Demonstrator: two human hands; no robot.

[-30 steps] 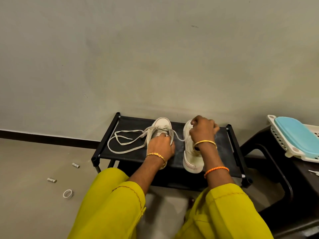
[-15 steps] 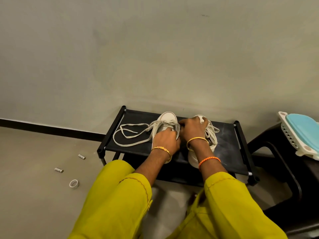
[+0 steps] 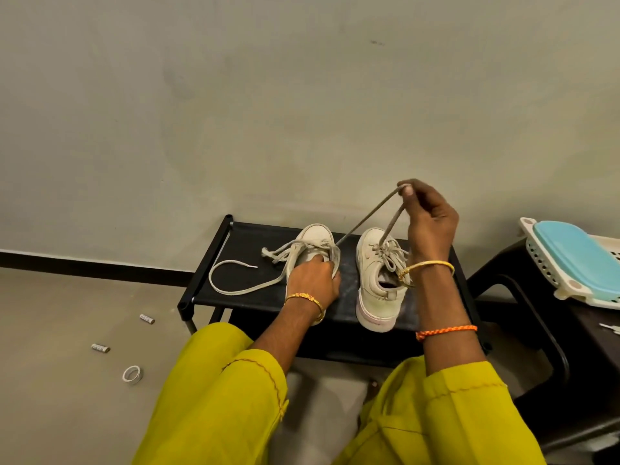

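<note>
We see the right hand (image 3: 427,223) raised above the table. Its grip is closed in a pinch: thumb and forefinger hold the lace (image 3: 369,214), a flat beige cotton cord, at its highest point. From this pinch two strands go down, both stretched straight. One slants to the left shoe (image 3: 315,234), an off-white low sneaker, and meets its lacing. The other drops to the lacing of the right shoe (image 3: 375,286), the same kind of off-white sneaker with a pale pink sole edge.

The left hand (image 3: 313,280) lies on the rear part of the left shoe. Its grip is closed too: the fingers curl over the opening of the shoe and hold it down. We cannot tell whether they also catch a piece of lace. A loose end (image 3: 235,293) of lace lies in an open curve on the table, to the left of this shoe.

Both shoes stand upright side by side, near but apart, toes toward the grey wall, on the table (image 3: 241,243), a low black frame with a dark fabric top.

On the floor at the left lie two small silver cylinders (image 3: 147,318) and a white ring of tape (image 3: 133,374). At the right, a dark stool (image 3: 503,263) carries a white perforated basket (image 3: 543,263) with a turquoise lid (image 3: 577,263).
</note>
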